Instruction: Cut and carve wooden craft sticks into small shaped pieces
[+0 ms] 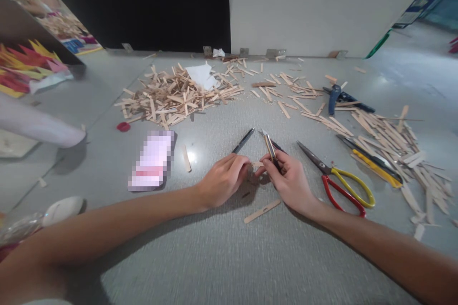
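My left hand [226, 178] is closed, pinching one end of a small pale wooden stick [255, 164]. The stick's other end lies at the fingertips of my right hand [291, 178]. A craft knife [270, 147] is held in that right hand, its blade tip pointing up and away from me. Beyond my left knuckles lies a black pen [244, 140]. Another dark slim object [277, 145] shows partly behind the knife; its kind is hidden. Just below my hands, a wooden craft stick [262, 211] with a dark mark rests on the table.
Scissors [329, 171] with red and yellow handles lie right of my right hand, near a yellow-black cutter [375, 164]. A heap of cut sticks [171, 97] spreads behind, with a white paper [202, 75]. A blurred phone [152, 159] lies left. A dark blue tool [334, 99] sits back right.
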The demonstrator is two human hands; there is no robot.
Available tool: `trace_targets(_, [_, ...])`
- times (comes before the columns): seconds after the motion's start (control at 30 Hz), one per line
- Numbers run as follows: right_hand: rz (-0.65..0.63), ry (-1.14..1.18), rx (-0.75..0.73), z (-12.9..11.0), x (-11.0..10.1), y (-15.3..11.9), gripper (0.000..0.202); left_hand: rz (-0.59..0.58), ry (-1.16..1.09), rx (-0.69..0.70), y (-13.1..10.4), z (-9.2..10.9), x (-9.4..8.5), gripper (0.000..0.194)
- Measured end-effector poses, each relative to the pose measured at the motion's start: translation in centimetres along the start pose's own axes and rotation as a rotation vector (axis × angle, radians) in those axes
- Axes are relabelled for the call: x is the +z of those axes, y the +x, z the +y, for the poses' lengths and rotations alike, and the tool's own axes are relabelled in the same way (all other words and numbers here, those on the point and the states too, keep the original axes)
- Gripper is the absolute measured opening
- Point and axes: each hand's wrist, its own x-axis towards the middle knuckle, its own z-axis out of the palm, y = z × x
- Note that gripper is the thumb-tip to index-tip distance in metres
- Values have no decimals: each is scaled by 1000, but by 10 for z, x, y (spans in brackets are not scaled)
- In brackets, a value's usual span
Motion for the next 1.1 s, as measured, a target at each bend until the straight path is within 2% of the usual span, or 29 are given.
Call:
trace_targets(0.23, [17, 84, 26, 1, 1, 1, 23, 5, -115, -126, 2, -1, 3, 17])
trace_targets(0.43, [46, 126, 40, 2, 1, 2, 22, -11, -216, -256, 9, 1, -5, 16])
trace_targets(0.6, [49, 59, 3, 1, 0, 1, 22, -105, -281, -241, 13, 3, -8, 7])
trace_targets(0.77, [44, 79, 3, -3, 0, 0, 24, -136, -358, -227, 14, 3, -7, 17])
trace_targets(0.97, [19, 103, 22, -5, 0, 0, 21, -49, -708, -481, 20, 1, -14, 23])
trace_targets(1.03, [-7, 68, -3, -4, 0, -1, 21, -13, -807, -552, 22, 0, -13, 25])
trace_targets(1.1, [27, -28, -60, -2, 0, -4, 21, 5, -881, -655, 22, 0, -11, 29])
